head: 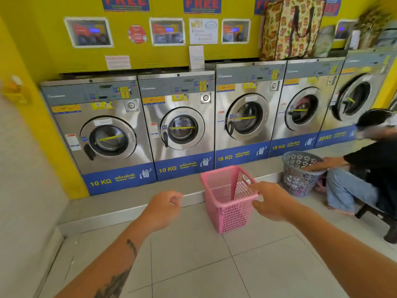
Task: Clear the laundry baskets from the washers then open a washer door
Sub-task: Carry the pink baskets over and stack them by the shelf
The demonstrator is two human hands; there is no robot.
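— Your left hand (pixel 165 208) hangs over the floor tiles (pixel 193 265), fingers loosely curled, gripping nothing. And the right?

— Your right hand (pixel 271 201) is spread open at the rim of the pink basket (pixel 227 203), not clasping it. That basket stands on the floor before the washers (pixel 180 123), whose doors are shut. A seated person (pixel 369 168) reaches into a grey basket (pixel 298 175) nearby.

Pink mesh basket (pixel 227 197), grey floral-cutout basket (pixel 300 174), steel washers (pixel 180 127) with blue bases, yellow wall (pixel 43 50).
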